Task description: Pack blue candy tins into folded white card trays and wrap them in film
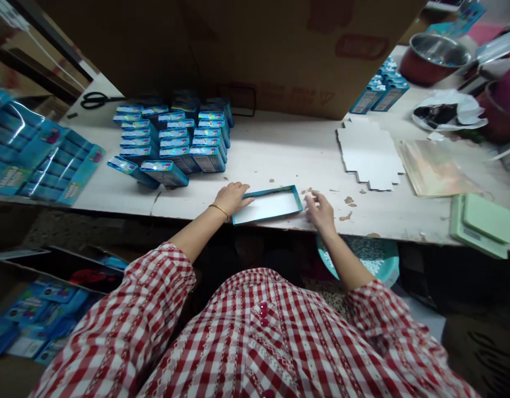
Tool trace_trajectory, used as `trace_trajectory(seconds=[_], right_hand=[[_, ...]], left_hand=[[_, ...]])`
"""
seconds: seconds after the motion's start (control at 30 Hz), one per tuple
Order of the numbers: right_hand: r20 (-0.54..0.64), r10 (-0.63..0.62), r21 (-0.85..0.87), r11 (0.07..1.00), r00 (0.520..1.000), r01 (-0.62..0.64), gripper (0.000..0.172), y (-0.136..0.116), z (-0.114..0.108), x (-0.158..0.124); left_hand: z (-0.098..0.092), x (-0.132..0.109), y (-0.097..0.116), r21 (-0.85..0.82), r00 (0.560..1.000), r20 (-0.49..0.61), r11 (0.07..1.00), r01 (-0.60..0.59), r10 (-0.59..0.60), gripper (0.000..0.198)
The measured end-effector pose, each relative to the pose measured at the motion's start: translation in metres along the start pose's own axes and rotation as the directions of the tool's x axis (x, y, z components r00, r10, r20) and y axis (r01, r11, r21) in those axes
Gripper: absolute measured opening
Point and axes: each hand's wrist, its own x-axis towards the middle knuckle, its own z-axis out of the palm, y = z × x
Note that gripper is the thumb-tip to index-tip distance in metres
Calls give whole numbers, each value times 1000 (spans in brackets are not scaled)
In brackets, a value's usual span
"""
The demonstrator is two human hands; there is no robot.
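A shallow open box tray (pixel 266 208), blue-rimmed with a white inside, lies near the table's front edge. My left hand (pixel 232 199) grips its left end, thumb over the wall. Just off the tray's right end is my right hand (pixel 320 212), fingers closed around something small and white (pixel 309 195), too blurred to name. Rows of slim blue boxes (pixel 171 142) with shiny tops stand left of the tray. To its right lie flat white cardboard blanks (pixel 368 155) with stepped edges.
A large cardboard carton (pixel 238 55) blocks the back. Black scissors (pixel 95 100) lie left. On the right are clear plastic bags (pixel 432 166), a pale green scale (pixel 484 224) and a metal bowl (pixel 435 58). A turquoise basin (pixel 392 271) with small white pieces sits below the table edge.
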Motion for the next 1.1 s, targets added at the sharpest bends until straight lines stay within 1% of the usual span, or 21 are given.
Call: trace_trajectory(seconds=[0.07,0.13,0.17,0.2,0.27,0.33,0.37,0.43,0.5,0.57,0.6,0.63,0.7,0.73,0.77,0.8,0.87,0.93,1.0,1.03,1.1], right_hand=[[-14,-10,15,1000,1000,10,63,-7,16,-11],[-43,-50,45,998,998,52,67,-22,33,-4],[-43,-66,74,995,997,69,67,-30,40,5],[-21,-77,115,990,997,79,67,-39,47,14],[83,-109,182,979,991,93,66,-54,60,30],[184,-180,188,971,966,146,69,-63,72,33],[214,-216,181,967,952,179,72,-66,78,31],[240,-252,177,961,938,213,77,-68,85,23],[235,-250,183,961,939,210,80,-69,88,21],[205,-285,172,952,936,252,82,-76,86,30],[189,-335,168,937,923,306,84,-85,85,40],[181,-399,171,913,899,370,87,-96,86,52],[206,-522,193,851,828,488,96,-129,90,83],[233,-565,198,824,791,531,101,-149,94,99],[261,-595,185,804,761,565,106,-171,100,114],[290,-613,150,787,735,598,109,-192,106,128],[381,-626,29,744,680,668,109,-231,119,148],[521,-596,-110,663,611,740,105,-259,131,159],[640,-542,-202,565,544,800,102,-272,138,162],[674,-527,-222,523,517,823,101,-274,139,162],[701,-538,-218,464,469,859,99,-270,136,162]], left_hand=[[2,4,8,10,996,89,1000,17,-18,31],[5,4,15,7,986,148,997,77,-77,30],[7,2,17,-11,982,150,993,117,-114,32],[8,-1,19,-42,980,135,987,156,-149,37],[13,-8,23,-125,973,89,967,222,-212,50],[18,-12,29,-202,962,35,941,273,-272,60],[21,-13,32,-236,955,17,927,293,-297,62],[27,-12,36,-305,948,8,902,306,-318,62],[30,-11,33,-401,949,-6,870,286,-314,59],[33,-11,20,-533,937,-76,808,251,-342,59],[33,-11,10,-604,912,-140,763,231,-387,60],[34,-12,-3,-670,867,-214,713,205,-450,61],[34,-13,-32,-768,741,-346,627,129,-575,60],[33,-14,-47,-792,680,-395,604,89,-618,59],[32,-14,-61,-800,634,-436,597,52,-639,58],[31,-14,-74,-796,606,-471,605,21,-641,56],[28,-14,-94,-766,584,-529,643,-16,-616,53],[25,-13,-106,-741,580,-558,671,-27,-593,50],[22,-12,-110,-730,595,-562,683,-31,-574,48],[21,-11,-110,-727,607,-561,686,-36,-563,48],[20,-10,-108,-721,628,-563,690,-56,-537,48]])
